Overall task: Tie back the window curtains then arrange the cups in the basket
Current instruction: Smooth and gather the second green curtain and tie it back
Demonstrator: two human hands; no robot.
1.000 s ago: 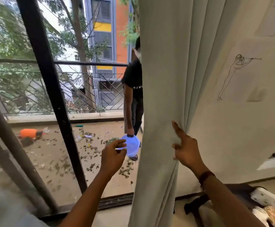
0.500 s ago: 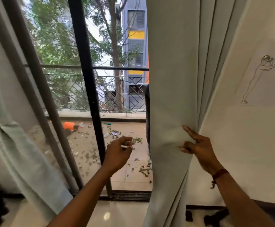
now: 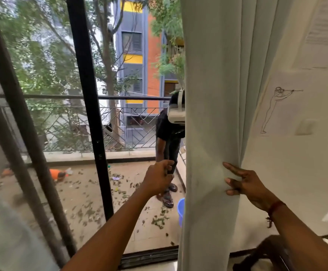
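**At the window: the curtain gathered for tying, the cups not yet begun**

At three o'clock of the view, the curtain [image 3: 213,114] hangs in long pale folds between the glass and the wall [image 3: 296,173]. Its wall-side edge is held by the right hand [image 3: 249,185] at about four o'clock. The forefinger is laid out straight on the cloth, the other fingers are bent into the fold, and creases are drawn toward the grip. The left hand [image 3: 159,178] is raised just below centre, a little apart from the curtain's window-side edge. Its fingertips are pinched together; whether a cord or tie is held there cannot be told. A second stretch of pale cloth, taken to be the other curtain [image 3: 5,231], is seen blurred at eight o'clock.

The first step, tying back, is judged to be in hand, with the fabric bunched but not yet bound. No cups and no basket are in view, so the second step is taken as not yet started.

For the next move, the width of the cloth must be brought together from both edges. The left hand would have to close in from nine o'clock to meet the right. A tie would then have to be passed round the bundle and fastened. No hook or tie is seen on the wall.
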